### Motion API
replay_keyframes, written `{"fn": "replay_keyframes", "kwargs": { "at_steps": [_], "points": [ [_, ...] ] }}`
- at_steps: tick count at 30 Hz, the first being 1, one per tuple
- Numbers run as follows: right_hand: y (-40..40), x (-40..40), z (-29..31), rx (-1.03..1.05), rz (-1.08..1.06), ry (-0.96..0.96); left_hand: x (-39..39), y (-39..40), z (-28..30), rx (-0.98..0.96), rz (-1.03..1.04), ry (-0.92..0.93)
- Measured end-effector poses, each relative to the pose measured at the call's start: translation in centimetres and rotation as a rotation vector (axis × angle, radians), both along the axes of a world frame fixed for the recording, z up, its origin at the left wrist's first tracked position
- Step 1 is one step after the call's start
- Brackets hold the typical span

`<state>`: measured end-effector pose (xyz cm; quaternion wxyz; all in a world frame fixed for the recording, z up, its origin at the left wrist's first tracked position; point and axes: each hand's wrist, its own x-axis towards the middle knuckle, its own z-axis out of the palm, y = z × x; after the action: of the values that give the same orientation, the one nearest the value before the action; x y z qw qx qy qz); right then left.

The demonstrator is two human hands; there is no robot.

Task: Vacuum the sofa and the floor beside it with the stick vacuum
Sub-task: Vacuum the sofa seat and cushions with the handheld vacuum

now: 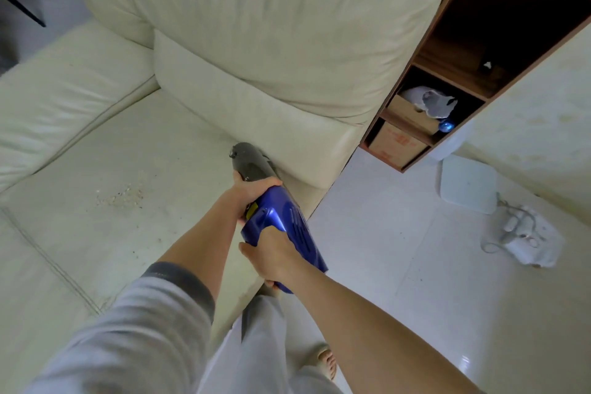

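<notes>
Left hand: we are wrapping our left hand (252, 193) around the vacuum (281, 224) where its grey front section meets the blue body, fingers curled over the top.
Right hand: we are gripping the rear of the blue body with our right hand (271, 261), just behind the left one; the two hands are sitting close together on the same tool.
Vacuum: it is pointing away from us, its grey nose reaching beyond our left hand toward the base of the sofa's (96, 144) end cushion, at the seat's right edge.
Crumbs: a scatter of crumbs (123, 197) is lying on the seat well to the left of our left hand, with darker specks nearer our forearm.
Doing it well: we are judging that the nose should be swinging left, staying low against the leather and travelling slowly, so the crumbs are being drawn in and not flicked aside.
Floor: the tiled floor (399, 249) is waiting to the right of our right hand, seemingly not yet vacuumed.
Hard to see: we cannot tell whether the nozzle mouth is touching the leather, since it is facing away; our right palm is covering the handle, and the blue body's tail is dropping out of sight below our right wrist.
</notes>
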<state>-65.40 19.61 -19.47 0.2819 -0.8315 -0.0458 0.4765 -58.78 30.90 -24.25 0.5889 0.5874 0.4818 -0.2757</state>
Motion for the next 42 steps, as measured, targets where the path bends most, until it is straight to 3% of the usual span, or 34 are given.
{"fn": "replay_keyframes", "kwargs": {
  "at_steps": [9,17,26,34,42],
  "points": [
    [-5.2,-1.3,3.5,-0.019,0.078,-0.061,-2.2,-4.3,3.2,-0.003,0.037,0.005],
    [-9.6,-5.8,7.9,0.022,0.054,0.109,-6.6,-8.1,4.1,-0.051,-0.055,0.064],
    [-15.7,-7.8,11.3,-0.018,0.043,0.125,-9.3,-14.2,7.0,-0.085,-0.066,-0.001],
    [-14.0,-6.6,8.5,-0.088,0.011,0.121,-7.8,-13.7,6.0,-0.117,-0.054,-0.027],
    [-11.8,-4.4,5.1,-0.156,0.053,-0.071,-5.0,-12.7,2.8,-0.044,0.064,-0.058]
  ]
}}
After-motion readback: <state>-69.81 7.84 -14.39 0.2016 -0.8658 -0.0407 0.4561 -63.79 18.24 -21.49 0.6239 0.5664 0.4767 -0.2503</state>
